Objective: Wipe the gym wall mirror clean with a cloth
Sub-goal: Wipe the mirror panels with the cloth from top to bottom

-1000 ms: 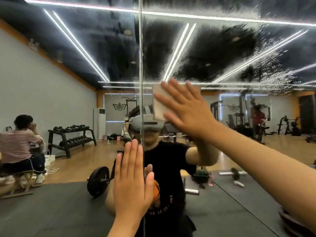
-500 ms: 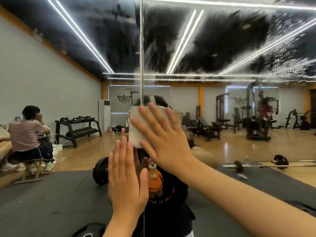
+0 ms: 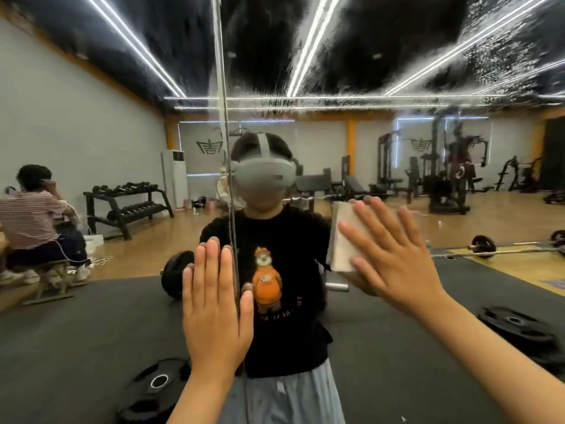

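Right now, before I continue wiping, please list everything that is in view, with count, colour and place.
mirror: one, covers the wall, with a vertical seam left of centre; the gym shows as a reflection in it
wet streaks: many, whitish, upper glass
cloth: one, whitish, flat on the glass, right of centre
seated person: one, striped top, far left
dumbbell rack: one, black, left
barbells: two, black plates, one on the floor at right, one behind the reflected wearer
loose weight plates: two, black, on the dark mat, lower left and lower right
machines: several, dark, right background
left hand: one, flat on the glass at the seam
right hand: one, straight fingers pressing the cloth
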A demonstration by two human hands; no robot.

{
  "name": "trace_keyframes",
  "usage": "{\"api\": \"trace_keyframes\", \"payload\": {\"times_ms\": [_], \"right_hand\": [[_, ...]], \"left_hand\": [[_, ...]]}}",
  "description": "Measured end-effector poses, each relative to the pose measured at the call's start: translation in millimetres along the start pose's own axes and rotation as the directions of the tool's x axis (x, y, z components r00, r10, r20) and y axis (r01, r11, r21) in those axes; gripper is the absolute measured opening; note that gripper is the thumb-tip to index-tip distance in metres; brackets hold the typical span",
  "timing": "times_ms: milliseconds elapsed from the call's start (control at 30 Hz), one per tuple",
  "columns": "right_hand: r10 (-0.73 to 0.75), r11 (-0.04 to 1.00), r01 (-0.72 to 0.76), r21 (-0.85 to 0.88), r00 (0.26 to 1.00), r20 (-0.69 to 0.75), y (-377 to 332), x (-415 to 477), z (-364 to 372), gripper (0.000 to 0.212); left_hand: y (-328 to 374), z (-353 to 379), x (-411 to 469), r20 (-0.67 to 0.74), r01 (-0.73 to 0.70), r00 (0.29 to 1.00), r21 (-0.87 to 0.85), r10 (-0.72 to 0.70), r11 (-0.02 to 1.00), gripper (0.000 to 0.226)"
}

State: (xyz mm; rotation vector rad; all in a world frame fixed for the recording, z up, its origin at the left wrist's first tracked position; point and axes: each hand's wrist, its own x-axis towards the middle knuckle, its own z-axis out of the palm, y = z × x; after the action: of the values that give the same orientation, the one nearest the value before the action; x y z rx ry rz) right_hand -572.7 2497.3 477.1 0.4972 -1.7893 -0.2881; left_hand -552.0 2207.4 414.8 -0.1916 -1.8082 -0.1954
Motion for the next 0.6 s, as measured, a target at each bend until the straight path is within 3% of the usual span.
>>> {"api": "trace_keyframes", "payload": {"times_ms": [67, 167, 300, 333, 400, 500, 600], "right_hand": [[0.162, 0.986, -0.163, 0.03, 0.986, 0.033, 34, -21, -3, 0.056], [0.431, 0.893, -0.435, 0.118, 0.901, 0.058, 51, -43, -5, 0.057], [0.761, 0.632, -0.739, 0.234, 0.649, -0.005, -7, -28, 7, 0.058], [0.779, 0.609, -0.754, 0.245, 0.627, -0.008, -32, -20, 8, 0.058], [0.722, 0.664, -0.698, 0.268, 0.692, 0.01, -88, -8, 8, 0.058], [0.494, 0.803, -0.495, 0.331, 0.865, 0.095, -177, 2, 5, 0.062], [0.35, 0.857, -0.362, 0.367, 0.931, 0.101, -221, 5, 6, 0.061]], "left_hand": [[1, 0, 0, 0.001, 0.011, 1.0, -0.006, -0.011, 1.0, 0.065], [4, 0, 0, -0.001, 0.027, 1.0, -0.009, -0.027, 1.0, 0.064], [7, 0, 1, -0.011, 0.029, 1.0, -0.035, -0.029, 0.999, 0.062], [8, -1, 1, -0.013, 0.032, 0.999, -0.058, -0.033, 0.998, 0.061], [8, -5, 2, -0.018, 0.024, 0.999, -0.128, -0.026, 0.992, 0.061], [-6, -14, -6, 0.035, -0.021, 0.999, -0.203, 0.029, 0.979, 0.062], [-25, -21, -28, 0.087, 0.011, 0.996, -0.131, 0.001, 0.991, 0.064]]}}
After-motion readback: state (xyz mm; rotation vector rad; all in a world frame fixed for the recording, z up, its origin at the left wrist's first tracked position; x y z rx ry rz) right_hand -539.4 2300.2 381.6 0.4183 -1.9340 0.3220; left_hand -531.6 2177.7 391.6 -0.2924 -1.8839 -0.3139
